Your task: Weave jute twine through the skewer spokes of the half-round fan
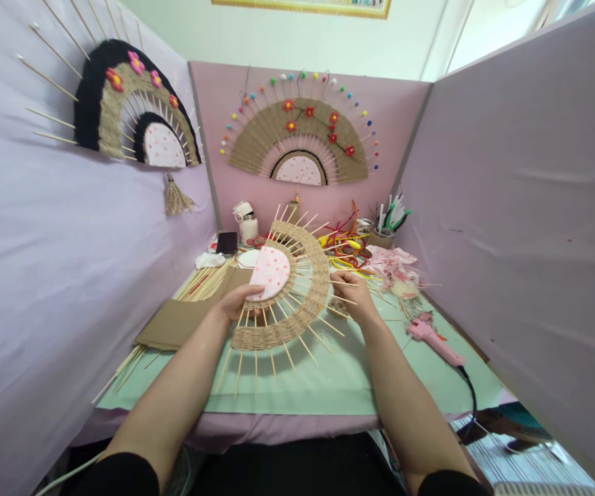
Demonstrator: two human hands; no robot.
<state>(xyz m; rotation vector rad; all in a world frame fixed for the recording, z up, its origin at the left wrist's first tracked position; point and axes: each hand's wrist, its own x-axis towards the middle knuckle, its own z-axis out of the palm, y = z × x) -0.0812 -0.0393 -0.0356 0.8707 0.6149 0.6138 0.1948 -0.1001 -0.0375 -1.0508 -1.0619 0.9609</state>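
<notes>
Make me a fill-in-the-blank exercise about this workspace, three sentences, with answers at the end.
The dotted centre of the woven fan is gripped by the person's ____ hand.
The colour of the glue gun on the table is ____.
The decorated fan on the back panel bears flowers with ____ petals.
Missing words: left; pink; red.

Woven fan (264,337) straw-tan, its half-disc (271,270) pale pink with pinkish-red spots. Tabletop (339,386) plain mint green; glue gun (436,340) pink, cord (471,388) black. Back panel (209,103) dusty pink, left panel (18,241) lavender.
</notes>
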